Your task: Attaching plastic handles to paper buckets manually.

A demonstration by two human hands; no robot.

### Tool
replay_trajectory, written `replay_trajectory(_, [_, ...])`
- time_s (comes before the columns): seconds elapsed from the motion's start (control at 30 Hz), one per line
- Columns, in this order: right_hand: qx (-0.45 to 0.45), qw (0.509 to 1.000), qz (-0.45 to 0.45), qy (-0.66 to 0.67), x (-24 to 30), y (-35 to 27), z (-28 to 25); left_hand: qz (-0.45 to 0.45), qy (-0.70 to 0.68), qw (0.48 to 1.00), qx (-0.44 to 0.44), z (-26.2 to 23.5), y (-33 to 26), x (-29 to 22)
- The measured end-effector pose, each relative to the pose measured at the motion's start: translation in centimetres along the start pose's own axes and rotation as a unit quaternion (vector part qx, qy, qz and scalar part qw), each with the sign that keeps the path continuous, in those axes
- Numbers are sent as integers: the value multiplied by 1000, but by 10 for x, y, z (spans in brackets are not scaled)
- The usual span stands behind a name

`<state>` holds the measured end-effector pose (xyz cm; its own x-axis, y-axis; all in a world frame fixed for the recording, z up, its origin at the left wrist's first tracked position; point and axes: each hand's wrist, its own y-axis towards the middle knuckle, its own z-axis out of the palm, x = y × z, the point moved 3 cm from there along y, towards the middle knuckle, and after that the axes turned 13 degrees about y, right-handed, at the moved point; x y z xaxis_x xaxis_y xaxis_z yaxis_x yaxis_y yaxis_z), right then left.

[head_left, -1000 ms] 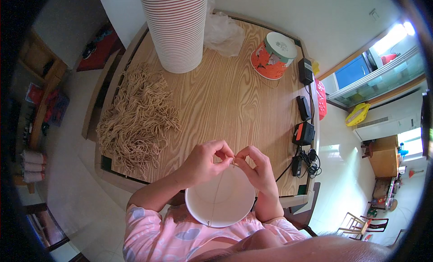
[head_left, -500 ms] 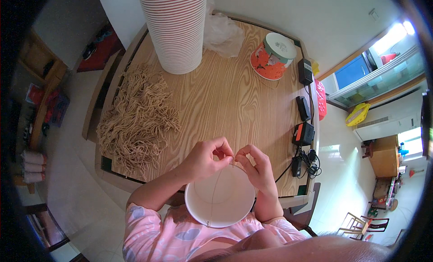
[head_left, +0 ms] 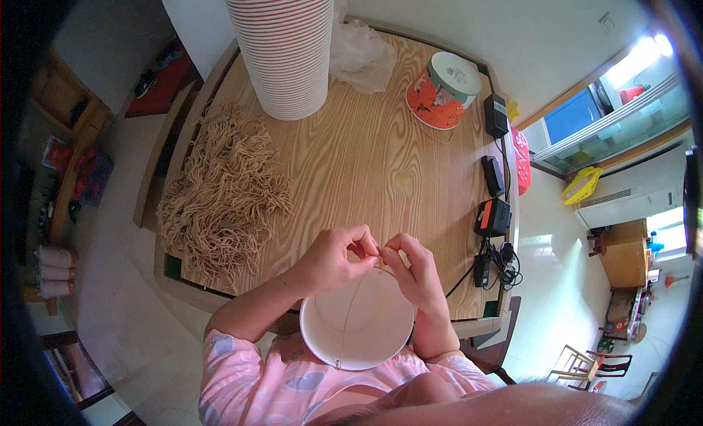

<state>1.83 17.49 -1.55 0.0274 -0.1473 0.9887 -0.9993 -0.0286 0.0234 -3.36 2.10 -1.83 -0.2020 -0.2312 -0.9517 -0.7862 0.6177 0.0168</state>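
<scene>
A white paper bucket (head_left: 331,339) rests in my lap at the table's near edge, its open mouth facing up. One thin tan cord (head_left: 348,316) runs across the mouth, from the near rim to the far rim. At the far rim my left hand (head_left: 343,257) pinches the cord between thumb and fingertips. Close beside it, almost touching, my right hand (head_left: 416,272) pinches the cord's end too. Fingers partly hide the cord there. A loose heap of tan cords (head_left: 223,195) lies on the table to the left.
A tall stack of white paper buckets (head_left: 285,52) stands at the back left, beside a crumpled clear plastic bag (head_left: 365,58). A red and green patterned bucket (head_left: 441,96) sits upside down at the back right. Black power adapters (head_left: 492,217) with cables line the wooden table's right edge.
My right hand has shifted slightly left and its fingers have closed in toward the left fingertips at the cord. The bucket and my left hand have hardly moved.
</scene>
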Motion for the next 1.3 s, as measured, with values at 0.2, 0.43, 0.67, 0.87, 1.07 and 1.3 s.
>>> replay_trajectory(0.2, [-13, 999, -29, -39, 5, 2, 1, -7, 16, 1000, 14, -1, 2, -6])
replay_trajectory(0.43, [-46, 999, -11, 25, 12, 0, -1, -4, 49, 999, -9, 0, 2, -4])
replay_trajectory(0.67, [2, 999, -32, 9, 14, -3, -5, -6, 47, 999, -13, -2, 1, -8])
replay_trajectory(0.87, [-19, 999, -31, 9, 13, -2, -2, -9, 48, 999, -19, -2, 1, -7])
replay_trajectory(1.07, [-10, 999, -33, 2, 13, -2, -2, -18, 45, 999, -14, -2, -1, -6])
replay_trajectory(1.3, [-20, 1000, -7, 23, 11, -3, -2, 54, 61, 996, -31, -3, -1, -14])
